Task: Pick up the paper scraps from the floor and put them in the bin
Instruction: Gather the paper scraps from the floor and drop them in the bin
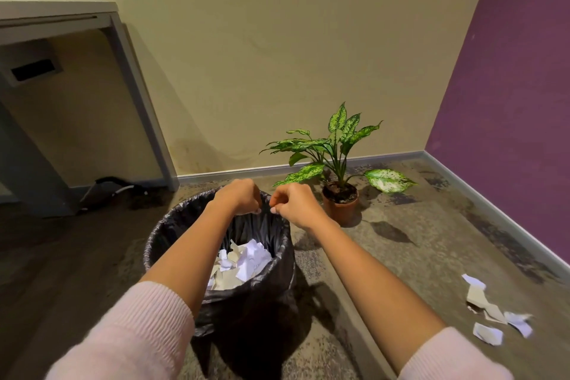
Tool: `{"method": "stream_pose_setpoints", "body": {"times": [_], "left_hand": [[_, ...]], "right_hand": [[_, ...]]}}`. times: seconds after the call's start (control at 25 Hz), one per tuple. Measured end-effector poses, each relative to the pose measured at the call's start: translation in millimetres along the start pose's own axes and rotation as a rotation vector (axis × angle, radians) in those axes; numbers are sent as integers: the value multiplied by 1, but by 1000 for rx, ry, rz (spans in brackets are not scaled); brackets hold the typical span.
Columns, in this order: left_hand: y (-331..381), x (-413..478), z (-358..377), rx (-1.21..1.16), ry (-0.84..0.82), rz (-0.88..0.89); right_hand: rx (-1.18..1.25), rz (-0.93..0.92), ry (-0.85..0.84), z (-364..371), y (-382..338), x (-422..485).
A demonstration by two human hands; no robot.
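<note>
Bin (271, 274) floor hidden under paper scraps (243, 262)

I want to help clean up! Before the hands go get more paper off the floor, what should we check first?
1. Bin upright with its black liner in place: ok.
2. Room left in the bin for more: ok, the paper inside sits well below the rim.
3. Left hand free to grab: cannot tell, its fingers are curled shut over the bin.
4. Right hand free to grab: cannot tell, it is curled the same way.
5. Floor clean: not ok, paper scraps lie on the carpet at the right.
6. Potted plant out of the way: ok, it stands behind the bin, apart from the scraps.
</note>
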State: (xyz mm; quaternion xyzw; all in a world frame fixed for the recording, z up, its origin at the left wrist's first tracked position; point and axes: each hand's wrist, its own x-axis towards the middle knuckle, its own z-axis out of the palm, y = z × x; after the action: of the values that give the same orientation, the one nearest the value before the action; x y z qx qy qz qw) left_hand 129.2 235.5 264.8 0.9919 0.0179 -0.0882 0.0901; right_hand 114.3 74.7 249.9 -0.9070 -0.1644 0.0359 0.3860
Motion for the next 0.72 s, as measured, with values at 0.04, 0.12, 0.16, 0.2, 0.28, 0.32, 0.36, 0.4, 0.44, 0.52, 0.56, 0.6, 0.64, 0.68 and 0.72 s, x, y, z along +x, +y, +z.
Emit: {"method": "stream_pose_setpoints", "body": {"times": [0.04,0.12,0.16,0.2,0.28,0.32,0.36,0.4,0.44,0.52,0.56,0.6,0.64,0.68,0.72], "left_hand": [[11,-2,0,-24,35,14],[38,-6,4,-57,91,56],[54,-6,8,-65,102,85],[71,-6,14,-68,99,119],[104,-7,29,-63,62,192],[123,-7,40,-62,39,227],[139,-8,52,-64,15,255],[155,-9,65,-70,-13,273],[169,-11,78,-78,-41,284],[193,-12,106,-84,-97,303],[204,-11,120,-84,-124,314],[214,-11,136,-85,-150,323],[223,-11,151,-87,-176,330],[231,-11,166,-87,-203,340],[238,-11,182,-85,-231,353]], "right_hand": [[5,15,25,-8,6,-4],[-24,49,70,-23,22,-13],[-39,76,88,-31,32,-19],[-48,108,101,-39,46,-26],[-67,173,121,-49,72,-42],[-86,207,128,-54,88,-52],[-105,240,128,-58,102,-62],[-120,273,125,-63,117,-71],[-131,308,115,-67,130,-81],[-166,362,90,-76,155,-99],[-186,388,85,-81,168,-108],[-201,417,83,-84,181,-118],[-207,444,81,-86,194,-128],[-202,472,82,-86,208,-138],[-194,500,83,-86,222,-147]]}}
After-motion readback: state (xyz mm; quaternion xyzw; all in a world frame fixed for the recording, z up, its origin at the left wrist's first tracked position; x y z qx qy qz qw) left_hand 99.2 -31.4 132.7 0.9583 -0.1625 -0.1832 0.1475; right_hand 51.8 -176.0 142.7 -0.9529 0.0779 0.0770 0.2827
